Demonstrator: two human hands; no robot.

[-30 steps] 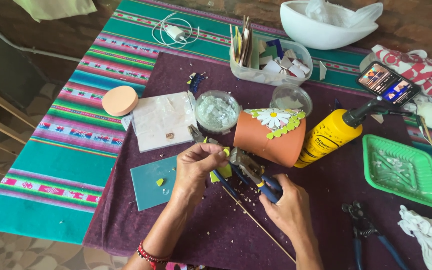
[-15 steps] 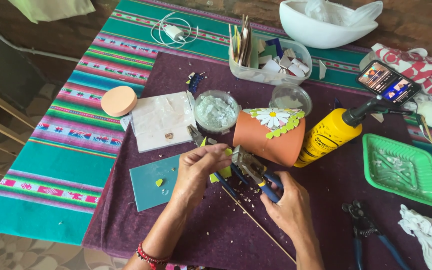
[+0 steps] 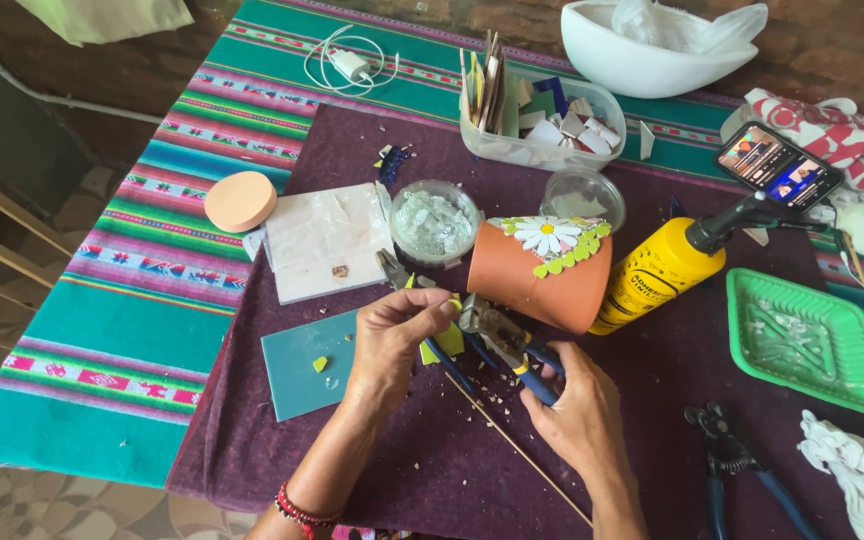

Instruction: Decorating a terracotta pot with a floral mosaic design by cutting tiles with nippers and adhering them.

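My right hand [image 3: 580, 410] grips blue-and-yellow-handled nippers [image 3: 497, 340], whose metal jaws point toward my left hand. My left hand [image 3: 392, 340] pinches a small yellow tile piece [image 3: 449, 304] right at the jaws. A second pair of nippers [image 3: 392, 270] lies under my left hand. Just behind the hands an orange clay pot [image 3: 527, 275] lies on its side, decorated with a white daisy and green leaf-shaped bits. A teal tile [image 3: 297, 365] with a small yellow chip on it lies to the left of my hands. A thin wooden stick [image 3: 517, 450] lies under the hands.
A yellow glue bottle [image 3: 657, 275], a green tray [image 3: 807, 335], dark pliers [image 3: 727, 460] and a white rag [image 3: 857, 465] lie to the right. Behind are a cup of glass bits [image 3: 432, 222], a white tile [image 3: 327, 240], a tub of tile pieces [image 3: 542, 120], a phone on a stand [image 3: 777, 165] and a white bowl [image 3: 652, 50].
My left hand has shifted slightly, bringing the yellow piece closer to the nipper jaws. The right hand and everything else have hardly moved.
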